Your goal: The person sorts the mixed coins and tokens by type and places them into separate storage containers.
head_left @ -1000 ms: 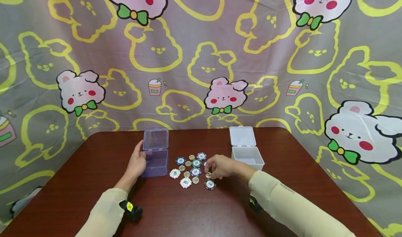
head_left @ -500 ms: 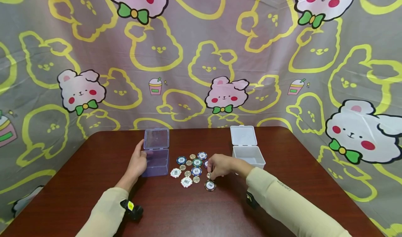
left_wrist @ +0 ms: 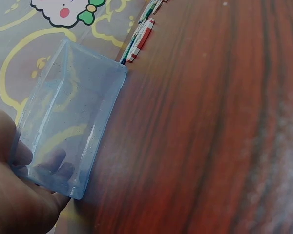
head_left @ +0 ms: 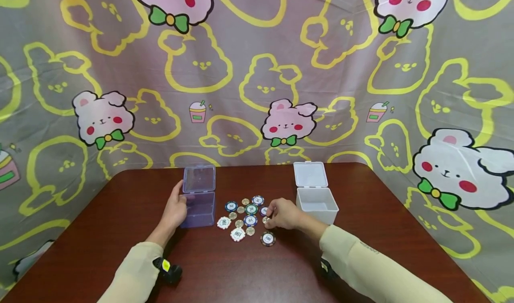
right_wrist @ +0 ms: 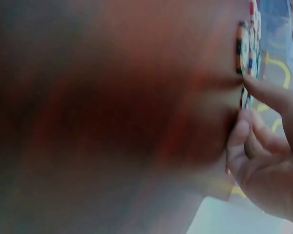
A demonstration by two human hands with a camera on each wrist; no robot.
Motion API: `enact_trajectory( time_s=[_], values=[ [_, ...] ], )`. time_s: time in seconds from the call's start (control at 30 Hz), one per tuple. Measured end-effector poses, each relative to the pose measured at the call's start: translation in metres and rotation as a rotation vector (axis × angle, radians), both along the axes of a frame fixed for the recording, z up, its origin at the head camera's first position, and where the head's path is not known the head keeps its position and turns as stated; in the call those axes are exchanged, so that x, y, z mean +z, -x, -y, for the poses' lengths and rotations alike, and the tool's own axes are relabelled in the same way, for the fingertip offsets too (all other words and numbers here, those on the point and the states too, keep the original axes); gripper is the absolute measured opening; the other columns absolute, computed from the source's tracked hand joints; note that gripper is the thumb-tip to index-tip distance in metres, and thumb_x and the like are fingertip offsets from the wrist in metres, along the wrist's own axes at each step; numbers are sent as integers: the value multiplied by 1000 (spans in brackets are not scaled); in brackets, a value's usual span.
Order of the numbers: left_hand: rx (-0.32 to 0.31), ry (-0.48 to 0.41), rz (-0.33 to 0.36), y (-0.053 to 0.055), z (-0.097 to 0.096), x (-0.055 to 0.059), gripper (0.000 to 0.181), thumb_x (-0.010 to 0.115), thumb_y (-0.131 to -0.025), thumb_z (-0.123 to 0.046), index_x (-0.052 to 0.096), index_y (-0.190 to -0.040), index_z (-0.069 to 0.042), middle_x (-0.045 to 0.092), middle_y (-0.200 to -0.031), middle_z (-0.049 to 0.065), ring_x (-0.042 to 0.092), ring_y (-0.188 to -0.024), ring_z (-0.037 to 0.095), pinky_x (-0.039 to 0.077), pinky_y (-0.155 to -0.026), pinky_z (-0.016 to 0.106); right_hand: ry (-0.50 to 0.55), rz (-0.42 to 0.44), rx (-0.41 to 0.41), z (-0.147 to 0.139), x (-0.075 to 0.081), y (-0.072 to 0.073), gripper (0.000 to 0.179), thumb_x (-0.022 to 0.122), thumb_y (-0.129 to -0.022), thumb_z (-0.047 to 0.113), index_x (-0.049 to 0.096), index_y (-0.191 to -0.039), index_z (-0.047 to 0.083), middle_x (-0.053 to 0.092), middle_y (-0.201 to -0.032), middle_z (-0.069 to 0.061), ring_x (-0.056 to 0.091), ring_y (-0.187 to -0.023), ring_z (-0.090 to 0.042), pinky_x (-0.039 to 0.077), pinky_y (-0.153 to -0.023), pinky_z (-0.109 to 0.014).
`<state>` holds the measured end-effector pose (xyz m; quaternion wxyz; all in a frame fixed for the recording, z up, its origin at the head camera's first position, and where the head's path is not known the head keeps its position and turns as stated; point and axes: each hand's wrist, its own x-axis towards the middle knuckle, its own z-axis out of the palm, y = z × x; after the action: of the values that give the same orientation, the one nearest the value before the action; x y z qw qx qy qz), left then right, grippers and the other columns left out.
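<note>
My left hand [head_left: 176,209] grips the left side of a translucent blue-purple plastic box [head_left: 204,219], whose hinged lid stands up. In the left wrist view, fingers show through the box wall [left_wrist: 95,117]. My right hand [head_left: 284,214] is low over the right edge of a group of poker chips, thumb and index finger around a small gold coin [head_left: 266,220]. A purple-edged chip [head_left: 263,211] lies beside the fingertips, and a black-edged 100 chip [head_left: 267,238] sits nearer the front. The right wrist view shows the thumb and finger at table level; the coin is hard to make out there.
Several more chips, such as a green one [head_left: 251,209] and a white 100 chip [head_left: 238,234], lie mixed with gold coins between the boxes. A white box [head_left: 326,214] with its lid raised stands right of the right hand. A patterned curtain [head_left: 241,80] hangs behind the table.
My right hand stays at the gold coin, which has shifted slightly away from the black-edged chip. The left hand keeps its grip on the blue-purple box.
</note>
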<state>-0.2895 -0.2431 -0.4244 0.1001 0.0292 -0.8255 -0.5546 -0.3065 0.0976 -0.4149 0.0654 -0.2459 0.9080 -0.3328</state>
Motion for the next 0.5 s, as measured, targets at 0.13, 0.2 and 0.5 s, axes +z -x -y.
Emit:
enact_trajectory(
  time_s=[0.13,0.2,0.5],
  values=[
    [-1,1,4,0,0,-1,57,23,-105,1,9,-160,-2,57,-127,34,50,-122,44,35,-105,53,5,-98,-99,2,-3,-8,26,90,-69,13,66,-77,7,58,-64,6,52,-61,-9,44,-59,-26],
    [1,5,7,0,0,-1,57,23,-105,1,9,-160,-2,57,-127,34,50,-122,44,35,-105,53,11,-117,-125,4,-5,-11,26,91,-69,14,66,-74,8,58,-62,6,52,-61,-10,44,-58,-27],
    [5,1,-1,-1,0,-1,56,23,-105,2,10,-159,-1,57,-125,34,50,-123,44,35,-105,54,63,-166,-142,7,-12,-13,19,88,-73,15,71,-78,8,65,-68,6,57,-64,-8,48,-61,-29]
  ],
)
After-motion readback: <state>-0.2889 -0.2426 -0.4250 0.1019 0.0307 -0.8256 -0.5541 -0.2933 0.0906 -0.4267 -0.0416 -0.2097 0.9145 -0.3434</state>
